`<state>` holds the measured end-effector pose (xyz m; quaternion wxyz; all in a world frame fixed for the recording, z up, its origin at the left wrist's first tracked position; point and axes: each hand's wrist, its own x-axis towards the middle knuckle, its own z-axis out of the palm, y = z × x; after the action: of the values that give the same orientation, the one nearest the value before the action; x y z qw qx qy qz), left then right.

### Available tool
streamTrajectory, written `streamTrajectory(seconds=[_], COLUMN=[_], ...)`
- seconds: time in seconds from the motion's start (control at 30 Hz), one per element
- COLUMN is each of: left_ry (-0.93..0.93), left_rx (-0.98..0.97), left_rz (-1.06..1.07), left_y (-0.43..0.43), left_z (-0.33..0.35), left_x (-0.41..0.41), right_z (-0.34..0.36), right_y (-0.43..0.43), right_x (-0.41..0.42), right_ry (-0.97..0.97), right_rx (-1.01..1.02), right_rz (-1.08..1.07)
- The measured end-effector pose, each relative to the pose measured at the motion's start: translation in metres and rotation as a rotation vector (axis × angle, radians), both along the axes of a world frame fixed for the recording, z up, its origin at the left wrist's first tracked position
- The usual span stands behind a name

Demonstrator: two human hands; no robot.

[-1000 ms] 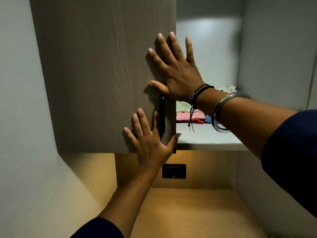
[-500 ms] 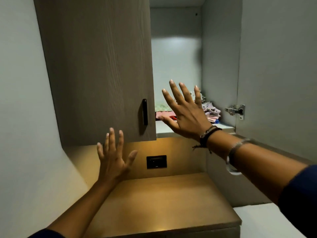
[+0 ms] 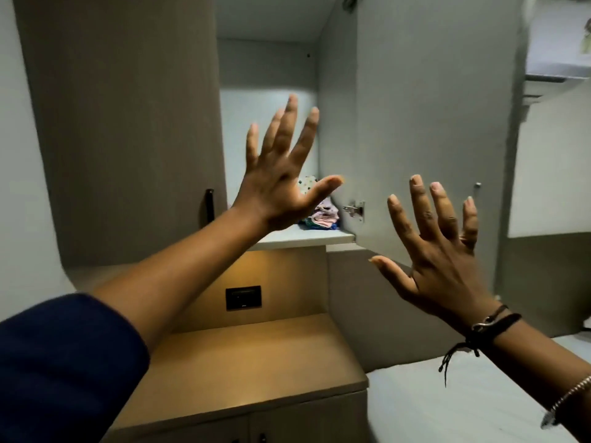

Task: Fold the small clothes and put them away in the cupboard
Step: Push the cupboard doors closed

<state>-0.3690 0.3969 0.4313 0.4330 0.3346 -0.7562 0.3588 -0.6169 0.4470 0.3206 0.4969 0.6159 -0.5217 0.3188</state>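
The wall cupboard has its left door (image 3: 128, 129) closed, with a black handle (image 3: 208, 207), and its right door (image 3: 425, 123) swung open. Folded small clothes (image 3: 323, 215) in pink, white and blue lie on the cupboard shelf (image 3: 307, 236), partly hidden behind my left hand. My left hand (image 3: 281, 174) is raised in front of the opening, fingers spread and holding nothing. My right hand (image 3: 438, 251) is raised with spread fingers in front of the open door's lower part; whether it touches the door I cannot tell.
A metal hinge (image 3: 355, 211) sits at the open door's inner edge. Below the cupboard a lit wooden counter (image 3: 256, 356) carries a black wall socket (image 3: 243, 298) behind it. A white surface (image 3: 447, 404) lies at lower right.
Both hands left the left door, which has closed. My left hand rose across the opening, and my right hand moved right to the open door. The view shifted right.
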Motion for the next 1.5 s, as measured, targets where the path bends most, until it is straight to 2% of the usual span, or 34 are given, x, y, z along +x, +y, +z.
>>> streamTrajectory(seconds=[0.13,0.2,0.3,0.43,0.6,0.83,1.0,1.13,1.27,1.5], left_ry=[-0.1,-0.18,-0.335,-0.469,-0.415,-0.281,-0.248,-0.248,-0.239,-0.187], left_rx=[-0.092,-0.159,-0.241,-0.193,-0.214,-0.257,-0.248,-0.261,-0.202,-0.168], left_rz=[0.021,0.04,0.06,0.251,0.544,0.617,0.628,0.676,0.697,0.566], left_y=[0.023,0.032,0.046,0.049,0.043,0.04,0.013,-0.035,-0.098,-0.196], left_z=[0.026,0.032,0.038,0.05,0.053,0.047,0.049,0.048,0.047,0.044], left_x=[-0.101,-0.154,-0.23,-0.292,-0.284,-0.188,-0.097,-0.024,0.041,0.097], right_z=[-0.007,-0.019,-0.033,-0.048,-0.054,-0.064,-0.064,-0.047,-0.033,-0.028], right_y=[0.009,0.007,-0.003,-0.023,-0.038,-0.062,-0.105,-0.153,-0.203,-0.283], right_x=[-0.082,-0.12,-0.146,-0.148,-0.124,-0.019,0.059,0.11,0.155,0.202], right_ry=[-0.114,-0.281,-0.537,-0.538,-0.575,-0.674,-0.656,-0.504,-0.388,-0.343], right_rx=[-0.106,-0.129,0.008,0.245,0.274,0.251,0.327,0.227,0.223,0.169], right_rz=[0.041,0.14,0.334,0.578,0.866,1.221,1.132,0.851,0.575,0.378])
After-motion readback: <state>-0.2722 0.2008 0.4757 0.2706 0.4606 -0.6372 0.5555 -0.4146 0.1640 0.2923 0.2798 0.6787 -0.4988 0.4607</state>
